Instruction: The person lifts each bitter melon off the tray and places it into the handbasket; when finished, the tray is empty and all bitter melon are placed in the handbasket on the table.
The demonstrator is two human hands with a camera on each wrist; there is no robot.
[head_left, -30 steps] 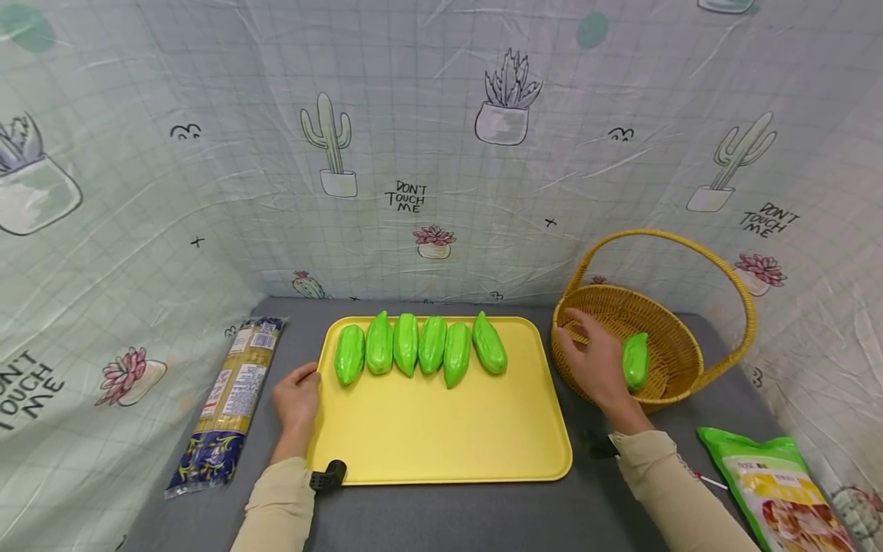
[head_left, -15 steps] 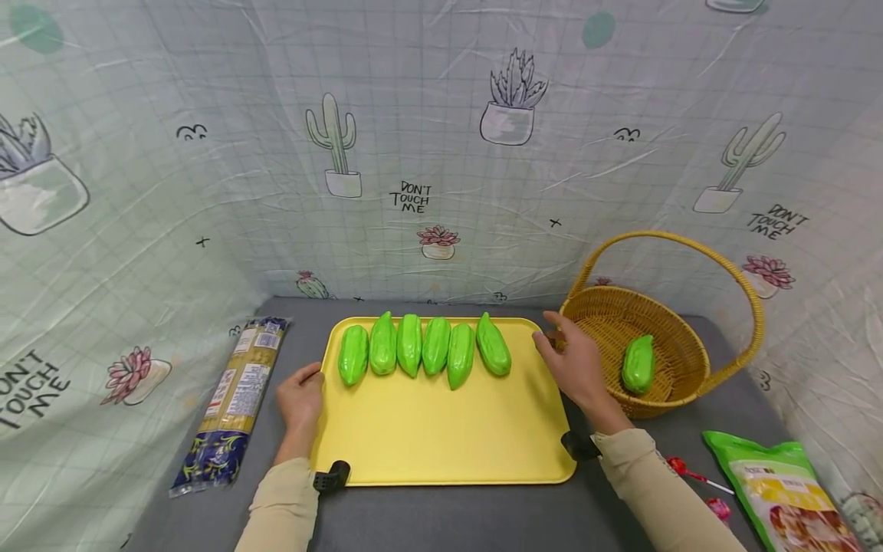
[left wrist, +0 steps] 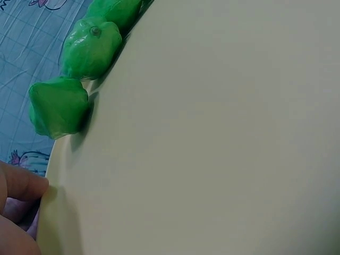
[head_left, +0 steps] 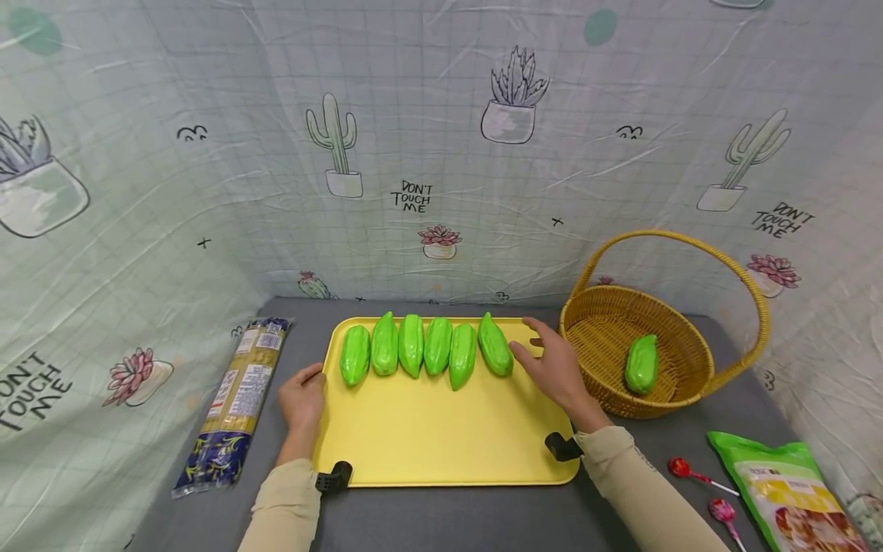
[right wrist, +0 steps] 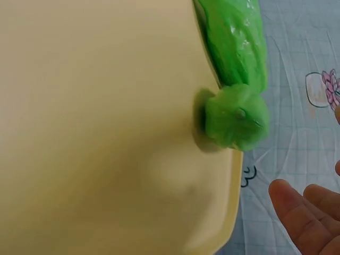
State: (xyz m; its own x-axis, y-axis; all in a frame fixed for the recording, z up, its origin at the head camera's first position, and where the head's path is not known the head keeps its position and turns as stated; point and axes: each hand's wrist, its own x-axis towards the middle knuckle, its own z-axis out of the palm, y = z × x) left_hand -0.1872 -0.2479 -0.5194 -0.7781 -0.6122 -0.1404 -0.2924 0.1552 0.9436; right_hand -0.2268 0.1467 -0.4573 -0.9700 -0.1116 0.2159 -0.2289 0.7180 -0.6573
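A row of several glossy green, ridged, pod-shaped vegetables lies along the far side of a yellow tray [head_left: 441, 437]. Beside the rightmost green vegetable [head_left: 495, 346] is my right hand [head_left: 555, 368], fingers spread and holding nothing; the right wrist view has its fingers [right wrist: 305, 223] apart from the vegetable's end [right wrist: 239, 118]. My left hand [head_left: 303, 399] grips the tray's left rim, a fingertip pressed to the edge in the left wrist view. Closest to that hand is the leftmost vegetable [head_left: 355, 355]. One more green vegetable [head_left: 641, 364] lies inside the wicker basket [head_left: 593, 345].
The basket's tall handle [head_left: 752, 291] arches over it, right of the tray. Two lollipops [head_left: 679, 466] and a green-edged food bag [head_left: 786, 491] lie at front right. A long pack of noodles [head_left: 237, 391] lies left of the tray. Patterned cloth [head_left: 441, 153] hangs behind.
My right hand has moved left, out from over the basket to the rightmost vegetable on the tray. The left hand has stayed at the tray's rim. The lollipops have come into sight.
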